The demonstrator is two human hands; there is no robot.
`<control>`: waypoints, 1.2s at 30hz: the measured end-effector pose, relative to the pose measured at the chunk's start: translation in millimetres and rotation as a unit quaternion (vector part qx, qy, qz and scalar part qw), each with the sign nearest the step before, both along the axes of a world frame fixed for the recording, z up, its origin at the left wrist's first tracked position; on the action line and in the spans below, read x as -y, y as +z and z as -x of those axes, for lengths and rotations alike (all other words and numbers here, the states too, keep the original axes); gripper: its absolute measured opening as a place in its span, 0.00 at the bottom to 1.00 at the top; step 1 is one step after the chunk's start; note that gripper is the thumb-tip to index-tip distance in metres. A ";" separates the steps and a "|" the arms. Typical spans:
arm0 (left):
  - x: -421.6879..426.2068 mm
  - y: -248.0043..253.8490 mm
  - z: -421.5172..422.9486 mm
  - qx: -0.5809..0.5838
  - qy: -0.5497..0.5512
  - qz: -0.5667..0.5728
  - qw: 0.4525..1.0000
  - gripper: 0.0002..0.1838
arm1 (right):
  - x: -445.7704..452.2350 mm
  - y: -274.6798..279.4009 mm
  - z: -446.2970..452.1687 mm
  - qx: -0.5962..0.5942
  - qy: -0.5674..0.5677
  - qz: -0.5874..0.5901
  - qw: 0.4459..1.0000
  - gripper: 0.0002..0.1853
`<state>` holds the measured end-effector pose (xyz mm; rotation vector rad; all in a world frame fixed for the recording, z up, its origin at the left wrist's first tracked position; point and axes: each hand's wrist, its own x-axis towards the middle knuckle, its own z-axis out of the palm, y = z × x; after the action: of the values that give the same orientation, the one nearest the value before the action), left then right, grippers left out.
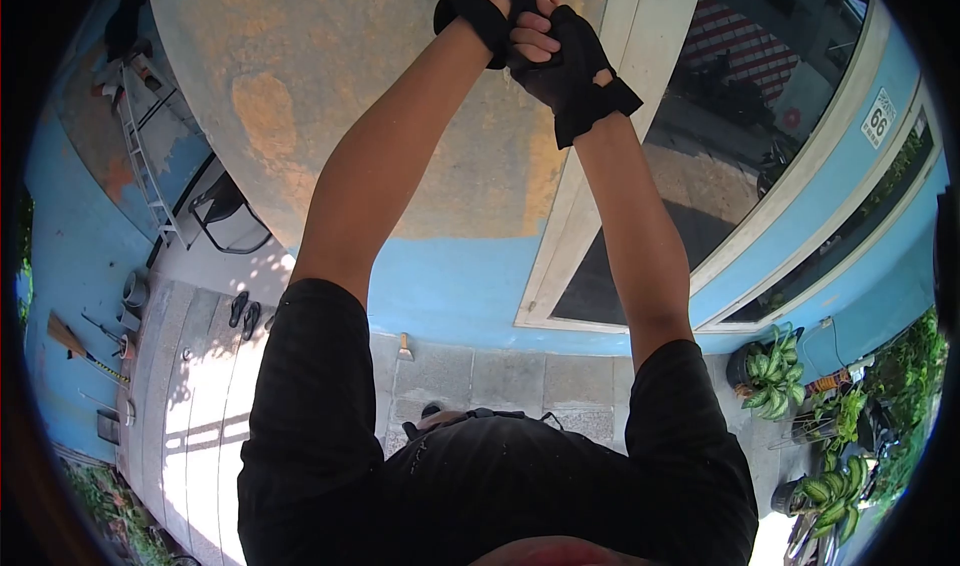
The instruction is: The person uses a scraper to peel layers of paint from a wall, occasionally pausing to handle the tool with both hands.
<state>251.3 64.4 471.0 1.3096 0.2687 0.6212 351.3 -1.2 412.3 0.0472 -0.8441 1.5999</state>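
Both my hands are raised together at the top of the head view, in front of a wall (420, 176) with patchy grey and orange areas above pale blue paint. My left hand (488, 8), in a black fingerless glove, is partly cut off by the upper edge; it looks closed. Pressed close beside it is my right hand (560, 61), gloved the same way, its bare fingers curled in. Whatever the hands grip is hidden behind the gloves. A pale window frame (590, 196) runs just right of them.
A small wooden-handled tool (405, 347) lies on the paving at the wall's foot. Left are a folding chair (225, 211), black sandals (244, 316) and a ladder (145, 171) with a person (125, 26) on or beside it. Potted plants (775, 376) line the right.
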 end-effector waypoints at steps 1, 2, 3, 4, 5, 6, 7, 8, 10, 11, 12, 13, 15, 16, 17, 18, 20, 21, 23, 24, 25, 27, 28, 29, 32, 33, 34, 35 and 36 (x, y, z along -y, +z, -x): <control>-21.9 -1.8 -25.8 0.031 0.144 -0.067 0.987 0.23 | 0.9 -1.3 0.8 0.012 -0.004 -0.020 1.000 0.05; -21.5 1.7 -34.2 0.062 0.284 -0.132 0.948 0.23 | -1.4 2.2 0.1 0.013 -0.005 -0.022 1.000 0.05; -27.6 4.0 -30.0 0.065 0.283 -0.133 0.948 0.23 | -5.1 8.8 -1.6 0.008 -0.012 -0.010 1.000 0.05; -15.9 9.0 -10.4 0.037 0.126 -0.043 0.990 0.23 | -6.4 12.1 -3.2 0.003 -0.020 0.004 1.000 0.07; -8.8 7.0 -1.2 0.007 -0.037 0.054 0.998 0.23 | -3.2 11.6 -2.3 0.004 -0.023 0.010 1.000 0.07; -7.8 -0.4 -2.3 0.006 -0.038 0.062 0.997 0.23 | -0.2 9.0 0.7 0.002 -0.014 0.008 1.000 0.07; -9.1 -2.8 -4.8 0.023 -0.024 0.057 0.998 0.23 | 1.5 9.6 2.5 0.001 -0.004 0.001 1.000 0.07; -15.9 -0.8 -8.5 0.041 -0.007 0.046 0.998 0.22 | -1.8 11.3 0.8 0.002 -0.002 -0.002 1.000 0.07; -21.2 5.0 -28.5 0.037 0.237 -0.071 0.968 0.22 | -6.9 10.8 -3.0 0.014 0.006 0.009 1.000 0.07; -4.0 19.4 -15.6 0.049 0.194 -0.055 0.978 0.22 | -13.3 22.7 -2.6 0.019 0.006 0.003 1.000 0.07; 4.9 24.2 -5.1 0.056 0.150 -0.035 0.986 0.22 | -19.5 31.5 0.5 0.000 -0.006 0.023 1.000 0.07; -1.3 27.3 8.4 0.019 -0.116 0.050 0.992 0.22 | -16.1 32.7 3.7 -0.022 -0.021 0.048 0.998 0.08; 7.7 8.9 0.0 0.013 0.017 0.030 0.999 0.22 | 1.7 22.3 9.4 -0.013 -0.039 0.058 0.997 0.08; 26.5 11.9 5.0 0.011 0.150 -0.001 0.989 0.23 | 7.9 24.4 12.8 0.000 -0.056 0.058 0.997 0.09; 8.4 6.5 3.6 -0.003 -0.013 0.078 0.997 0.24 | 6.3 16.0 9.8 0.014 -0.034 0.039 0.999 0.09; -6.5 1.9 -4.4 -0.001 -0.011 0.078 0.997 0.24 | 2.0 10.6 7.8 0.015 -0.032 0.039 0.999 0.09; -7.5 18.3 -12.1 0.023 0.137 -0.022 0.990 0.24 | -3.8 24.4 7.6 0.027 -0.027 -0.011 0.999 0.07; -13.1 20.7 -4.3 0.007 0.032 0.004 0.999 0.24 | -4.6 23.6 7.0 0.024 -0.029 -0.006 0.999 0.07; -18.7 19.0 3.0 0.011 -0.084 0.038 0.996 0.25 | -3.7 29.9 12.2 -0.016 -0.019 0.020 0.999 0.07; -19.1 16.2 3.2 0.010 -0.083 0.039 0.996 0.25 | -0.1 25.9 13.6 -0.017 -0.019 0.021 0.999 0.07; -17.5 16.4 3.3 0.003 -0.071 0.033 0.997 0.25 | 3.6 21.1 12.3 -0.005 -0.028 0.021 0.999 0.06; -16.6 26.9 4.0 -0.004 -0.046 0.014 0.999 0.25 | 1.6 29.0 11.5 0.012 -0.036 0.012 0.999 0.06; -17.8 34.9 2.5 -0.005 -0.033 0.002 0.999 0.25 | -1.4 40.4 12.2 0.010 -0.040 0.004 0.999 0.06; -17.7 33.5 1.2 -0.010 -0.021 0.000 1.000 0.26 | -1.6 41.5 13.9 0.004 -0.044 0.005 0.999 0.05; -42.2 5.7 -16.8 -0.003 0.095 -0.067 0.993 0.23 | 0.0 24.7 20.1 -0.007 -0.070 0.013 0.997 0.05; -49.1 -1.0 -24.2 0.009 0.196 -0.133 0.971 0.22 | 5.3 15.2 20.4 -0.005 -0.065 0.034 0.997 0.06; -32.4 -13.0 -16.0 -0.007 0.192 -0.141 0.971 0.22 | 9.4 0.8 19.6 -0.002 -0.075 0.049 0.996 0.05; -13.5 -25.8 -10.8 -0.080 0.235 -0.087 0.965 0.22 | 14.3 -17.0 19.7 -0.006 -0.085 0.076 0.993 0.05; -17.1 -51.9 -13.7 -0.031 0.182 -0.064 0.981 0.22 | 21.2 -38.7 19.2 -0.014 -0.080 0.101 0.992 0.04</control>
<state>265.0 81.5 419.2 1.4176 0.5356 0.9192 332.1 -22.4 373.6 -0.1385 -0.6448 1.5209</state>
